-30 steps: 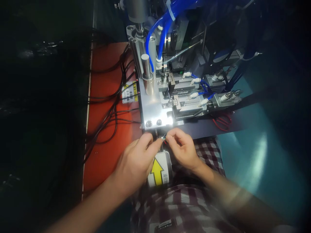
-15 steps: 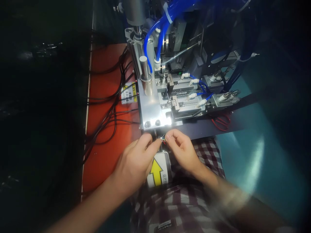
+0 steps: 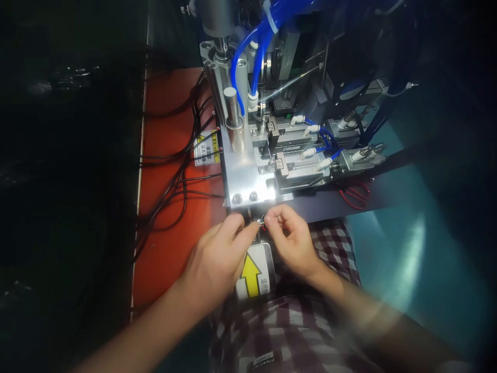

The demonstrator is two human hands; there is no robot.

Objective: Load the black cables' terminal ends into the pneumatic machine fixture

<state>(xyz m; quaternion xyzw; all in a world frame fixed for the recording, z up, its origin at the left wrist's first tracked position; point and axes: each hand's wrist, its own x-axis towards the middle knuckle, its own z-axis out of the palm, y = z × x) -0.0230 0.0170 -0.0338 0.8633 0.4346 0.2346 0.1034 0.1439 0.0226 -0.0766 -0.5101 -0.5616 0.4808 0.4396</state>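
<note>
My left hand (image 3: 217, 259) and my right hand (image 3: 293, 238) meet fingertip to fingertip just below the front edge of a metal machine plate (image 3: 243, 176). Both pinch a tiny part with thin coloured wires (image 3: 261, 223) between thumb and forefinger. The part is too small to name more exactly. Under the hands lies a label with a yellow arrow (image 3: 254, 274) pointing toward the machine.
A pneumatic fixture with blue hoses (image 3: 248, 57), steel posts (image 3: 232, 109) and small cylinders (image 3: 361, 155) fills the upper middle. Black cables (image 3: 174, 171) run across an orange-red mat (image 3: 166, 228) at the left. Red-handled scissors (image 3: 355, 194) lie at the right. Checked cloth (image 3: 287, 321) covers my lap.
Both hands stay pinched on the small part; only slight shifts of the fingers and of the camera.
</note>
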